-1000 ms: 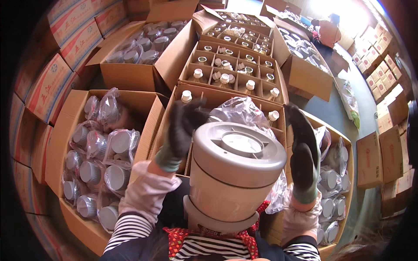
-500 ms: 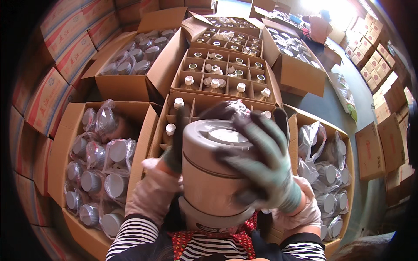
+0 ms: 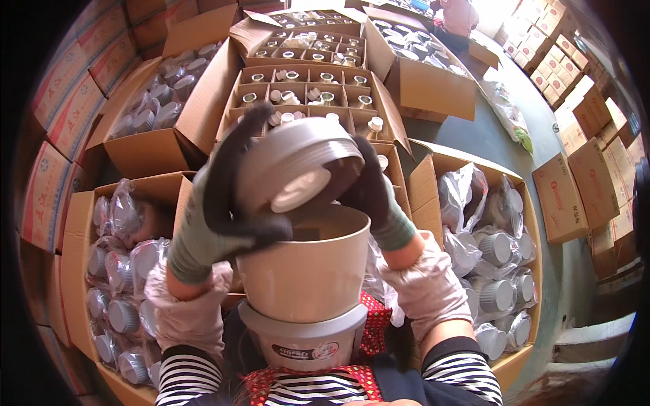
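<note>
A grey threaded lid (image 3: 298, 159) with a pale round piece on its underside is tilted above a beige round container (image 3: 305, 277). The container's mouth is uncovered, and its grey base sits against my body. My left hand (image 3: 230, 183), in a dark-palmed green glove, is closed around the lid's left side, thumb below. On the lid's right edge, just above the container's rim, is my right hand (image 3: 376, 193) in a matching glove. It looks closed on the lid, though some of its fingers are hidden.
Divided cartons of capped and uncapped bottles (image 3: 291, 78) run away ahead. Open boxes of plastic-wrapped, grey-lidded containers stand left (image 3: 122, 314) and right (image 3: 497, 298). Stacked cartons (image 3: 74, 128) line the left; more (image 3: 572, 196) stand right. Another person (image 3: 455, 20) is far off.
The lid has come off the container and is now raised and tilted, showing the open mouth. My left hand has moved onto the lid; my right hand has shifted to its right edge.
</note>
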Available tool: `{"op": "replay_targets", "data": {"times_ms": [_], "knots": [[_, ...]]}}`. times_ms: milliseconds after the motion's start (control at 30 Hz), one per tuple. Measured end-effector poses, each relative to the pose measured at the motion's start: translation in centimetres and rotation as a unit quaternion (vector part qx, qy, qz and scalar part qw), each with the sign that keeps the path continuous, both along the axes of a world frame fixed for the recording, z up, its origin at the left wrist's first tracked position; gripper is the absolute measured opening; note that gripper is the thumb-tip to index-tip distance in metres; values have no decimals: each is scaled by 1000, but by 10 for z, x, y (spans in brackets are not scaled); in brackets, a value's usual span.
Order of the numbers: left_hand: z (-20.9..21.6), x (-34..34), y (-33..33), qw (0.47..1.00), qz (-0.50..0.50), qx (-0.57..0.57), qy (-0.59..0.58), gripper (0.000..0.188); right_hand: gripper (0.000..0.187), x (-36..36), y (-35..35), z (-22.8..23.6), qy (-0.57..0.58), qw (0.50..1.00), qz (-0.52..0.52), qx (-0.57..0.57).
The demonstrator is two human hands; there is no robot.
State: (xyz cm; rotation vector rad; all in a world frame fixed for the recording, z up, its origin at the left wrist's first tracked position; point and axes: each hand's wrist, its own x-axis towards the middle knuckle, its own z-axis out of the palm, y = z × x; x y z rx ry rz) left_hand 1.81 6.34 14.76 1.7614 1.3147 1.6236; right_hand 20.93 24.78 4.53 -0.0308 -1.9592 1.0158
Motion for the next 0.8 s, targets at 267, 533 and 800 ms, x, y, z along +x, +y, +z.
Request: {"op": "replay_targets", "data": {"times_ms": [267,533,800], "knots": [[-83,-48,54,843,46,36,-534,43,60,-25,153,-85,-514,744,-420,82],[-180,-27,9,754,-118,-32,-646,46,52,20,198,-147,-593,709,-383,4],[-202,-9,2,726,-200,-42,-657,50,54,33,142,46,-387,820,-375,195]]}}
